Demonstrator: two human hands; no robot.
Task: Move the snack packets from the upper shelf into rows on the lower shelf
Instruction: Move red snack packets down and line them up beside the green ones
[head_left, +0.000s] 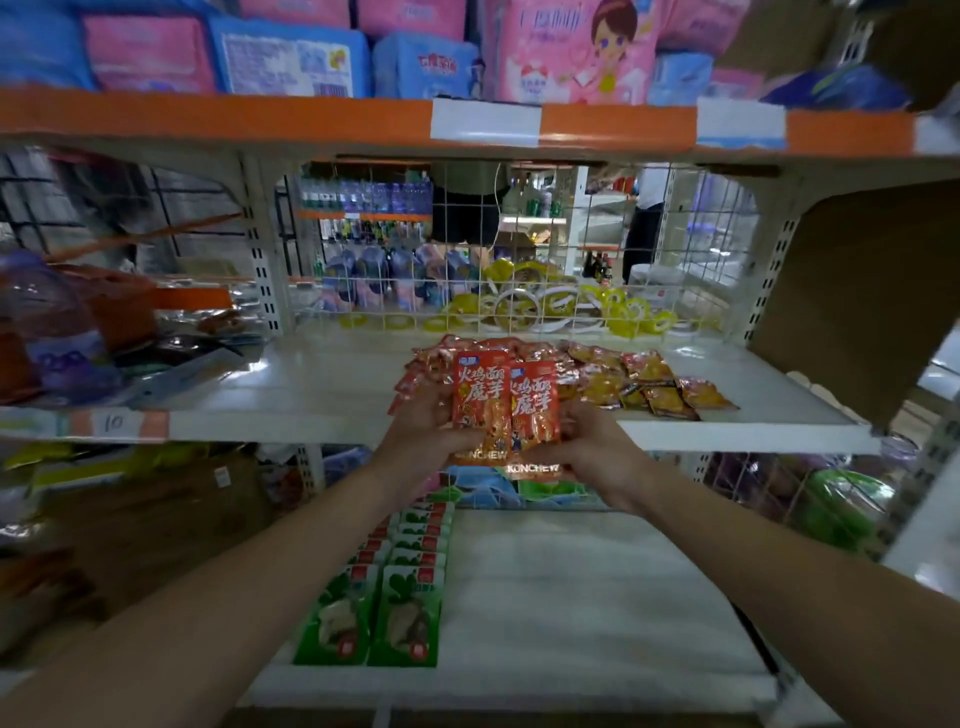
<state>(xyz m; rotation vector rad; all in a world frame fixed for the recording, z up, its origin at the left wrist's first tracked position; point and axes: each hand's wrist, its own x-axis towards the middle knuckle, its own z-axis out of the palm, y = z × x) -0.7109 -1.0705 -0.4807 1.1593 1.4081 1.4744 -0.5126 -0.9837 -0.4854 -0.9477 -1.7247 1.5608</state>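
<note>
Both my hands hold a small stack of orange-red snack packets upright in front of the upper shelf's edge. My left hand grips the stack's left side, my right hand grips its right side and bottom. Behind them a loose pile of red and yellow-brown packets lies on the upper shelf. On the lower shelf, two rows of green packets run front to back along its left part.
A wire mesh back closes the upper shelf. A brown cardboard box stands at the right. Bottles and bags crowd the left bay. Pink and blue packs fill the top shelf.
</note>
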